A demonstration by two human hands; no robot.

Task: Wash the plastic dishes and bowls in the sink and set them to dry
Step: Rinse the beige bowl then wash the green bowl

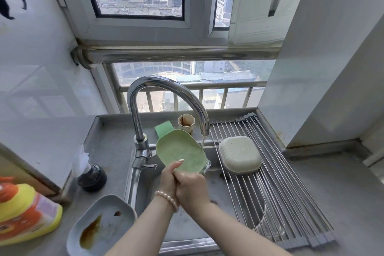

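Note:
A green plastic dish (179, 150) is tilted up over the sink (187, 228), and water from the faucet (166, 97) runs onto its right edge. My left hand (169, 174) grips its lower edge, with the thumb lying on the inner face. My right hand (192, 188) holds the same lower edge from the right, fingers curled behind it. A pale green bowl (240, 155) lies upside down on the roll-up drying rack (276, 189). A grey-blue dish (99, 228) with brown sauce stains sits on the sink's left rim.
A yellow and orange detergent bottle (22, 214) lies at the left on the counter. A black round object (92, 176) under a plastic bag stands left of the faucet. A stained paper cup (186, 123) and a green sponge (163, 129) sit behind the sink.

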